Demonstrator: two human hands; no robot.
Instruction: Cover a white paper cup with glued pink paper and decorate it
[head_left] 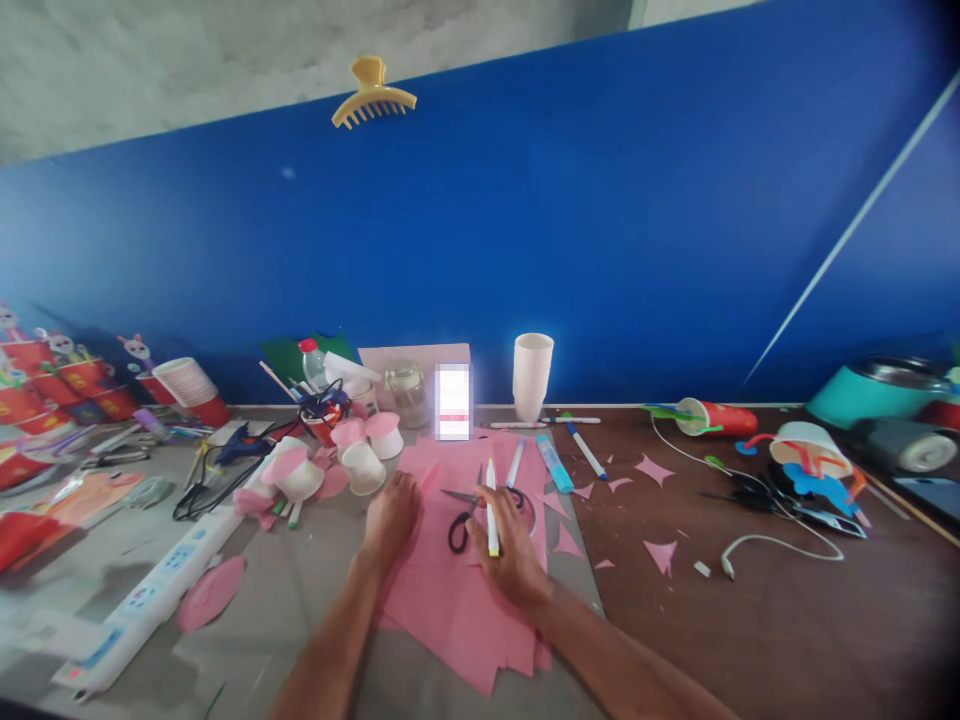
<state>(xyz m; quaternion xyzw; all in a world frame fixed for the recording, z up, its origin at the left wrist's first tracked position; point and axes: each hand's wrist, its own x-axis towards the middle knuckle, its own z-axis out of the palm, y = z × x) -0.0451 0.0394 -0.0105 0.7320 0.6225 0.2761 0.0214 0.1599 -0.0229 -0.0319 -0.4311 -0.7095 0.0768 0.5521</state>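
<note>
Layered pink paper sheets [457, 610] lie in front of me. My left hand [394, 515] is closed at their left edge, its curled fingers on the pink paper; the fingertips are partly hidden. Held upright in my right hand [510, 545] is a white marker [492, 508] with yellow ends. Under and beside that hand lie black-handled scissors [457, 532], blades spread apart on the paper. To the right of them are another white marker [516, 463] and a light blue pen-like item [553, 463].
White cups with pink paper [363, 467] and a power strip [161, 590] are on the left. A stack of white cups [532, 375], a phone-like blurred bright screen [454, 402] and a glass jar [406, 393] stand behind. Pink scraps [661, 556] and a white cable [780, 540] lie right.
</note>
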